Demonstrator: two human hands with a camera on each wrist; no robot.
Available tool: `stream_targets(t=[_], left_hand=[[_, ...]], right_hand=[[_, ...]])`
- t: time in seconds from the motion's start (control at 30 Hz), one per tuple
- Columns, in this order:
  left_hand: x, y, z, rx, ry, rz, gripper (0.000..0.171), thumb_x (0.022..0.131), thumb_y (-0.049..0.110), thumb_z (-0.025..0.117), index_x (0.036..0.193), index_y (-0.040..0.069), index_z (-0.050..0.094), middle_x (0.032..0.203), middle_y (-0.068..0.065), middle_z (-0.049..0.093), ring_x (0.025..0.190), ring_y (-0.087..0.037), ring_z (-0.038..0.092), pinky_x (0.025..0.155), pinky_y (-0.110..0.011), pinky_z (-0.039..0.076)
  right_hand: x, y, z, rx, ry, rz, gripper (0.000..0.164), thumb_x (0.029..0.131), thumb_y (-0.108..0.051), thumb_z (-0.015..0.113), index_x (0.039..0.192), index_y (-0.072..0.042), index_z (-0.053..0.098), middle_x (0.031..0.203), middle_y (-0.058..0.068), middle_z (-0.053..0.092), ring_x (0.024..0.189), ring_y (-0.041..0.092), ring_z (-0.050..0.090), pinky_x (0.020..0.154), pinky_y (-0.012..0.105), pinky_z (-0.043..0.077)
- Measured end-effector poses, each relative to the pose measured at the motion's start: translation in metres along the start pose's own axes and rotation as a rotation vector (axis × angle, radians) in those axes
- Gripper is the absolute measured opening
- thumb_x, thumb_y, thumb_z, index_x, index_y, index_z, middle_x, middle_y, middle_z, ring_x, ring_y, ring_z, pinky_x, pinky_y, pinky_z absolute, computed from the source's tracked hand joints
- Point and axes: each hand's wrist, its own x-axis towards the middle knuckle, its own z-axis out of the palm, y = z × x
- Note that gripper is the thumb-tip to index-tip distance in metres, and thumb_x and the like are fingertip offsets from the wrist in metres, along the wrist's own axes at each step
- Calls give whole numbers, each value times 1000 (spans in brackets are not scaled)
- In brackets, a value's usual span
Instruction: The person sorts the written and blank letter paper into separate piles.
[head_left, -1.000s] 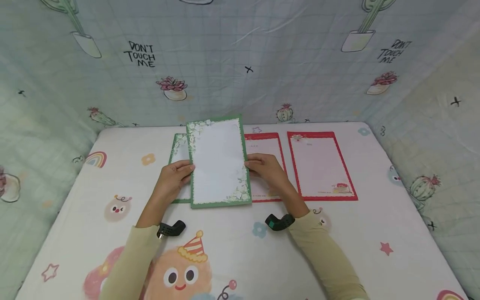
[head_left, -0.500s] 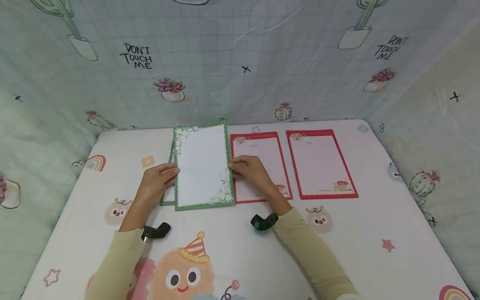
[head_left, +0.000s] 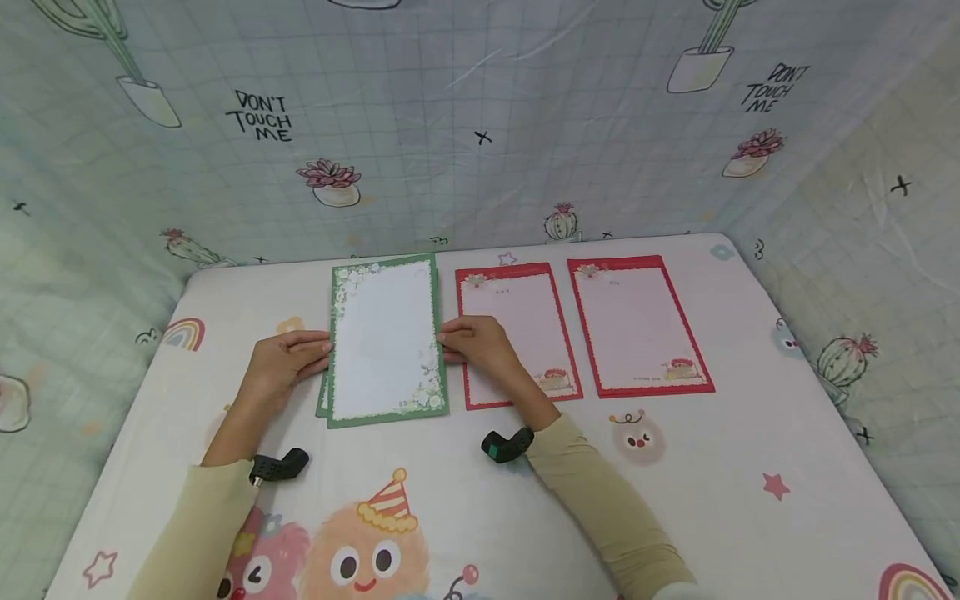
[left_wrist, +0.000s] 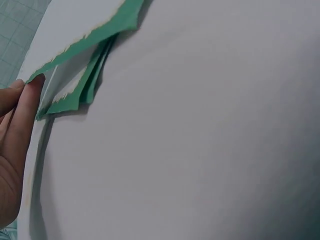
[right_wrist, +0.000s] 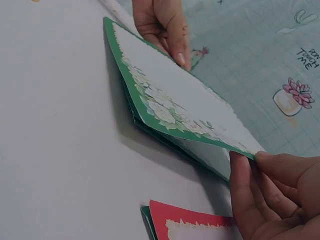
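Note:
A white sheet of paper with a green flowered border is held up between both hands in the head view. My left hand pinches its left edge, and my right hand pinches the right edge between thumb and fingers. Beneath it lie more green-bordered sheets, nearly covered in the head view. The wrist views show a gap between the held sheet and those below. Just right of my right hand is a red-bordered pink sheet, partly behind my forearm.
Another red-bordered pink sheet lies farther right. Under the nearer red sheet's corner, a green edge shows in the right wrist view. A cartoon-printed white cloth covers the table. Patterned curtains hang behind it and at the sides.
Both hands have carried the green-bordered sheet left and lowered it over the other green-bordered sheets. The middle red-bordered sheet is now mostly uncovered.

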Motion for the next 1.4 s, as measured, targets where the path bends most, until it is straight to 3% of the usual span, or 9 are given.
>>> stream_targets(t=[0.23, 0.47, 0.9, 1.1, 1.2, 1.27, 1.4], left_hand=[[9, 9, -4, 127, 15, 12, 39, 96, 5, 71, 130, -9, 59, 92, 6, 76, 89, -4, 73, 84, -23, 59], [18, 15, -7, 219, 3, 16, 44, 99, 7, 67, 136, -12, 53, 92, 9, 77, 90, -2, 72, 85, -24, 58], [26, 13, -6, 235, 17, -5, 48, 96, 9, 72, 136, -13, 55, 92, 9, 76, 87, -2, 73, 85, -23, 58], [26, 8, -9, 242, 13, -9, 50, 93, 11, 75, 134, -12, 57, 97, 9, 75, 90, -2, 72, 85, -21, 58], [24, 6, -11, 225, 2, -2, 50, 94, 10, 74, 134, -14, 56, 105, 6, 71, 92, -3, 72, 86, -20, 57], [23, 4, -11, 215, 0, 2, 50, 94, 9, 74, 135, -14, 56, 116, -4, 66, 92, -3, 72, 87, -20, 57], [22, 4, -10, 226, -6, 2, 49, 95, 8, 73, 135, -15, 56, 150, -24, 40, 93, -2, 71, 88, -20, 57]], right_hand=[[5, 2, 11, 65, 109, -67, 21, 94, -13, 75, 113, -3, 74, 98, 10, 77, 81, 19, 76, 76, 30, 63], [9, 6, 21, 35, 190, -86, 20, 93, -9, 75, 111, 0, 74, 93, 10, 78, 76, 18, 76, 72, 27, 63], [9, 6, 22, -50, 197, -130, 20, 92, -5, 75, 109, 4, 74, 91, 13, 77, 75, 21, 76, 69, 25, 62], [10, 8, 22, -69, 186, -107, 20, 92, -7, 76, 109, 3, 75, 91, 11, 77, 72, 18, 76, 68, 24, 62], [11, 8, 22, -88, 181, -102, 19, 92, -7, 76, 109, 2, 76, 90, 10, 77, 71, 15, 75, 68, 23, 61], [12, 6, 22, -107, 178, -105, 19, 92, -7, 76, 108, 2, 76, 90, 9, 77, 71, 14, 75, 67, 22, 61], [13, 3, 21, -145, 177, -113, 18, 92, -7, 76, 107, 2, 76, 90, 9, 77, 71, 14, 75, 67, 22, 61]])
